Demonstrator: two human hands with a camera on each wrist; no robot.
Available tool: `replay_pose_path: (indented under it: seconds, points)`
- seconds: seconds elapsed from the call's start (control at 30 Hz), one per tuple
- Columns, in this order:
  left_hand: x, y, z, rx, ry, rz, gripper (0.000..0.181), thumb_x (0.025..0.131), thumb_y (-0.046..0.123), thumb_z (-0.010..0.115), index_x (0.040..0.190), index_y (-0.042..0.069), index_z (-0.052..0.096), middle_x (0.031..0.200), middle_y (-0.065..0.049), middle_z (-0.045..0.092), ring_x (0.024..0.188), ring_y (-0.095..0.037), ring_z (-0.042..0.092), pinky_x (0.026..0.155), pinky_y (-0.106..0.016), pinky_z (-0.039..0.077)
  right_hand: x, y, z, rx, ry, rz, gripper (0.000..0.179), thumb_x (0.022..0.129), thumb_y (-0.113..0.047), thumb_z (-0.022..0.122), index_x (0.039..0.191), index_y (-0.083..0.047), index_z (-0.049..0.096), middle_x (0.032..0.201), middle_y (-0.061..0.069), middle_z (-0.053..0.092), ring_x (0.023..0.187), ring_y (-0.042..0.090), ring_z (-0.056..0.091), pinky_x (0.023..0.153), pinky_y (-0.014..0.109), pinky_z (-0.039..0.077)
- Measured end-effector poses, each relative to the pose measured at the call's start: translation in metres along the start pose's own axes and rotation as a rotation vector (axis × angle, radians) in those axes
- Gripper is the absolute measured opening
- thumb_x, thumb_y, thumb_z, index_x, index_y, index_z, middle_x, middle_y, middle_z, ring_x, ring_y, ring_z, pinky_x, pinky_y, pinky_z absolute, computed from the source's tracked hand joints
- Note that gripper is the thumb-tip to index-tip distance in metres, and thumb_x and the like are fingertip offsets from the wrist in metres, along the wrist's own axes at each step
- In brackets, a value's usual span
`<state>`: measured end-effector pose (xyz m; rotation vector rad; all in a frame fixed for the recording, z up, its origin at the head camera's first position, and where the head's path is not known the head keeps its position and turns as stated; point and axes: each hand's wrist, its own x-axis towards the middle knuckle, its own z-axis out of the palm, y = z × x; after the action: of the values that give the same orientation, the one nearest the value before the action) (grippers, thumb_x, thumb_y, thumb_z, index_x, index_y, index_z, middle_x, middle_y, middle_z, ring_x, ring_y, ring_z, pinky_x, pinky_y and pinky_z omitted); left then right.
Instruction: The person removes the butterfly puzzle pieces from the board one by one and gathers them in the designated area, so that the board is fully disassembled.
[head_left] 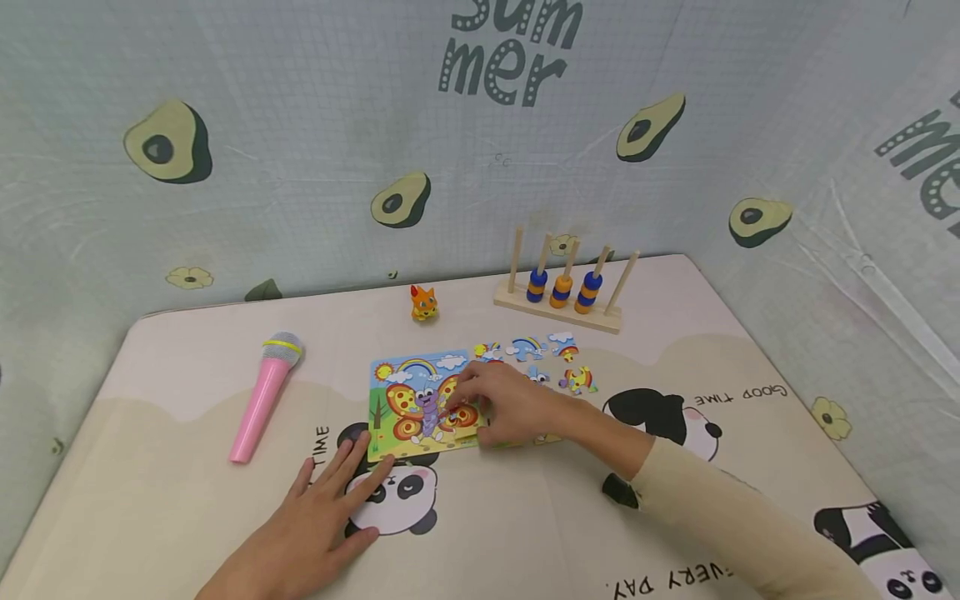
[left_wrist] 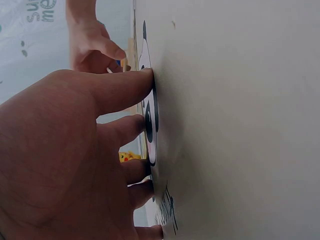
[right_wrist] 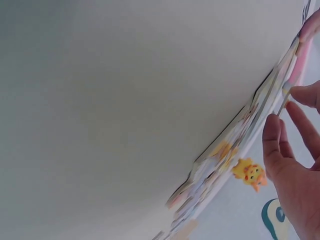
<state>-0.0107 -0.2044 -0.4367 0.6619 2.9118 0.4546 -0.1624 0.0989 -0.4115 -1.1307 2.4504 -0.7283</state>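
Note:
A butterfly jigsaw puzzle [head_left: 408,400] lies flat on the table, its left part showing a sun, a rainbow and a purple butterfly. Over its right side, my right hand [head_left: 510,404] pinches a thin puzzle piece [right_wrist: 283,103] between thumb and fingertips; the piece is seen edge-on in the right wrist view, its picture hidden. My left hand [head_left: 315,517] rests with spread fingers on the tabletop, fingertips near the puzzle's lower left corner. Loose puzzle pieces, among them a rainbow piece [head_left: 527,348] and a yellow-red piece [head_left: 578,381], lie beyond and right of the right hand.
A pink toy microphone [head_left: 262,404] lies at the left. Behind the puzzle sits a small orange animal figure [head_left: 424,305]. Toward the back right stands a wooden peg rack [head_left: 558,308] with blue and orange rings. A printed cloth wall [head_left: 300,167] closes off the table's back.

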Motion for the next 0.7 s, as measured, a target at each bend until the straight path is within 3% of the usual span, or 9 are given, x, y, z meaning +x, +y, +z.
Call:
replay_pose_path:
  seconds: [0.4,0.7]
  points:
    - [0.0,0.0,0.0,0.006,-0.005,0.011,0.074,0.094,0.047,0.072,0.16,0.027,0.044,0.172,-0.014,0.027,0.155,-0.043,0.033,0.115,-0.076,0.028,-0.019,0.013,-0.007,0.077,0.027,-0.005,0.047,0.078,-0.007,0.078,0.122,-0.023,0.076,0.119,-0.01,0.059,0.094,0.015,0.058,0.079,0.026,0.051]
    - [-0.001,-0.002,0.002,0.008,0.029,0.03,0.074,0.094,0.045,0.073,0.16,0.028,0.044,0.172,-0.014,0.028,0.155,-0.043,0.033,0.114,-0.076,0.029,-0.037,0.02,-0.015,0.097,0.04,0.037,0.047,0.08,-0.005,0.078,0.123,-0.022,0.076,0.126,-0.008,0.06,0.1,0.011,0.059,0.084,0.028,0.057]
